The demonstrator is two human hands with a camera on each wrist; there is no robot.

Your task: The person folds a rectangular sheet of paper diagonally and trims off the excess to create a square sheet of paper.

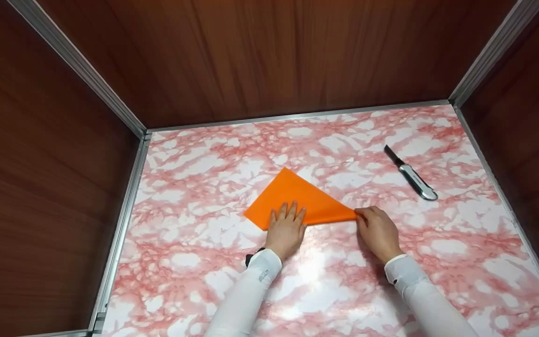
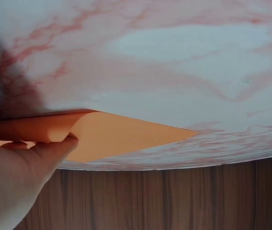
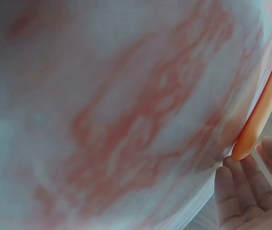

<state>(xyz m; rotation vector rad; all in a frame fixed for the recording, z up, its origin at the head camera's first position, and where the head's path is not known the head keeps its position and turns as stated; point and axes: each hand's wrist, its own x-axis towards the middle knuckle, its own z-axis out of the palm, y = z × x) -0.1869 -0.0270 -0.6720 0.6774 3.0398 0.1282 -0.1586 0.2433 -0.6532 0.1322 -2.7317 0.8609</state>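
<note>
A sheet of orange paper (image 1: 297,194), folded over along its near edge, lies on the table. My left hand (image 1: 285,234) rests on its near left part with fingers spread and straight. The left wrist view shows the thumb (image 2: 62,149) against the paper's curved fold (image 2: 54,127), which is not creased flat there. At the paper's pointed right corner, my right hand (image 1: 378,231) pinches the tip between thumb and fingers. In the right wrist view the rounded fold (image 3: 258,124) ends at these fingertips (image 3: 228,175).
A utility knife (image 1: 417,181) with its dark blade out lies beyond my right hand, blade pointing away. Red-and-white marbled tabletop (image 1: 194,271) surrounds the paper. Brown wood-grain panels (image 1: 288,56) with metal edging stand at the back, left and right.
</note>
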